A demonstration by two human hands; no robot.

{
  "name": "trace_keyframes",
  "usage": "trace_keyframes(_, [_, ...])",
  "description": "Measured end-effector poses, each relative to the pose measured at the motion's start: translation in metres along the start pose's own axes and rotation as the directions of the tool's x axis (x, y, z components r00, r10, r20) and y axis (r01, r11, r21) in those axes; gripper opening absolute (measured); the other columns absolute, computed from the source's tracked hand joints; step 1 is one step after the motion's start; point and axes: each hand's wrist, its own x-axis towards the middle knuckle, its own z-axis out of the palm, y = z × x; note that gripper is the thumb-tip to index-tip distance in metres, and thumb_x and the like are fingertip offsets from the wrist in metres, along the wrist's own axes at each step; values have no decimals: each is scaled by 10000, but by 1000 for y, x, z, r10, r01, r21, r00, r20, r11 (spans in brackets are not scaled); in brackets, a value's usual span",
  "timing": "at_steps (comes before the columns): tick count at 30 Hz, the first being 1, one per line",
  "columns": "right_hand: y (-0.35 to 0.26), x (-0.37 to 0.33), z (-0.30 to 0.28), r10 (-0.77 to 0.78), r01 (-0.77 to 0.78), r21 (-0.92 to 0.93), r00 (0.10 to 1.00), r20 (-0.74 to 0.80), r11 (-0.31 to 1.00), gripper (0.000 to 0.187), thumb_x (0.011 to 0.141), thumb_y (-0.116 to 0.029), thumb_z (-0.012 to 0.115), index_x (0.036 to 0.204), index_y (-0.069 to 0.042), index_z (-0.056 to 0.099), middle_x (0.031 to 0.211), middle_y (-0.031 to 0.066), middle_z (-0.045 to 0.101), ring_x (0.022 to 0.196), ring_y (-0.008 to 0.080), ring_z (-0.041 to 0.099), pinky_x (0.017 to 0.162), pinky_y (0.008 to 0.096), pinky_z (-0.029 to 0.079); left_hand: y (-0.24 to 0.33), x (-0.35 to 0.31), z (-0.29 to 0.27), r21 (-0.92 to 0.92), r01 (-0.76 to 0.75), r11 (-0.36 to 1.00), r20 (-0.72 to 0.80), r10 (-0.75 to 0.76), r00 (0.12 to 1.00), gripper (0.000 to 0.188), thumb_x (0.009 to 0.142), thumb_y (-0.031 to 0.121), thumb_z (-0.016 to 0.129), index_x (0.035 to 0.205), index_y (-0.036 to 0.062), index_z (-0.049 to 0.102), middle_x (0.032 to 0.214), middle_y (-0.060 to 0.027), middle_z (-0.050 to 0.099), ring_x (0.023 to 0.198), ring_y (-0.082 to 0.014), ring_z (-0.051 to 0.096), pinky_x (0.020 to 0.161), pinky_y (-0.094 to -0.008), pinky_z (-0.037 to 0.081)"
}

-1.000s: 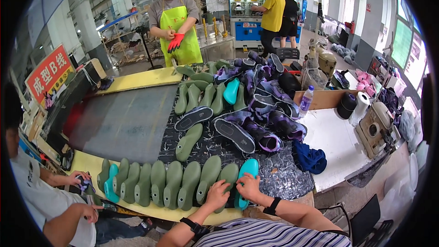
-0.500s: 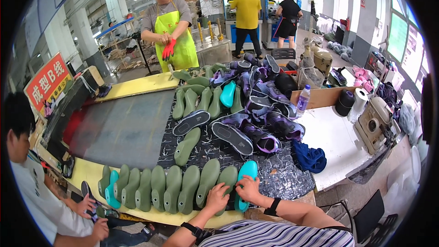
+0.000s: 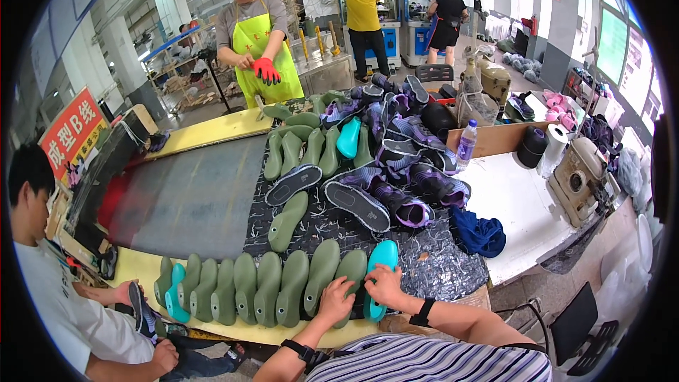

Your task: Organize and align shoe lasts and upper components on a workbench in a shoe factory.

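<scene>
A row of green shoe lasts (image 3: 267,290) stands along the near edge of the table, with one turquoise last (image 3: 177,293) among them at the left end. My left hand (image 3: 335,302) has its fingers curled over the green last (image 3: 351,269) near the right end of the row. Beside it, my right hand (image 3: 384,287) grips another turquoise last (image 3: 382,255), fingers over its upper face. Both lasts lean upright next to each other, and their lower parts are partly covered by my hands.
A pile of purple-black shoes (image 3: 396,148) and more green lasts (image 3: 291,152) lies beyond the row. A grey conveyor belt (image 3: 191,198) runs at left. A bottle (image 3: 467,145) and blue cloth (image 3: 477,232) sit at right. One co-worker (image 3: 53,276) holds a shoe; another wears a green apron (image 3: 262,56).
My hands stay on the same two lasts, barely shifting. The co-worker at left has raised a shoe in one hand. The aproned person's red-gloved hand has turned and spread.
</scene>
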Motion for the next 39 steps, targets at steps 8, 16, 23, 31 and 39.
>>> trace_keyframes(8, [-1,1,-3,9,-9,7,1000,-12,1000,168,753,-226,590,796,-112,705,933,99,674,1149,281,523,940,566,259,2,2,-1,-29,16,999,24,-16,1000,379,787,193,602,1147,77,607,1277,-170,509,1181,-335,477,967,-445,375])
trace_keyframes(16, [-2,-1,-3,2,-2,44,1000,4,999,154,743,-193,591,796,-99,701,959,130,664,1165,294,510,974,585,236,-1,-1,2,-49,27,998,14,-27,1000,378,780,184,608,1143,75,612,1271,-168,513,1184,-333,474,971,-440,372])
trace_keyframes(23, [0,3,-1,7,-7,-7,1000,18,1000,174,741,-222,598,798,-95,703,918,100,679,1154,290,512,960,584,237,2,4,-1,-3,-11,1000,-9,11,1000,377,759,177,625,1115,53,625,1243,-183,533,1136,-360,507,948,-434,414])
trace_keyframes(31, [-1,2,-1,10,-10,0,1000,23,1000,162,739,-199,576,781,-105,701,933,114,660,1175,292,495,974,600,232,1,2,1,14,-11,1000,-14,11,1000,372,758,168,615,1115,67,626,1239,-180,538,1125,-358,516,946,-432,417])
trace_keyframes(39, [2,3,3,6,-6,8,1000,18,1000,161,739,-219,587,797,-124,703,964,94,666,1163,276,510,967,590,243,0,2,0,-19,4,1000,6,-4,1000,378,768,188,607,1128,72,621,1256,-177,524,1146,-346,500,957,-433,398])
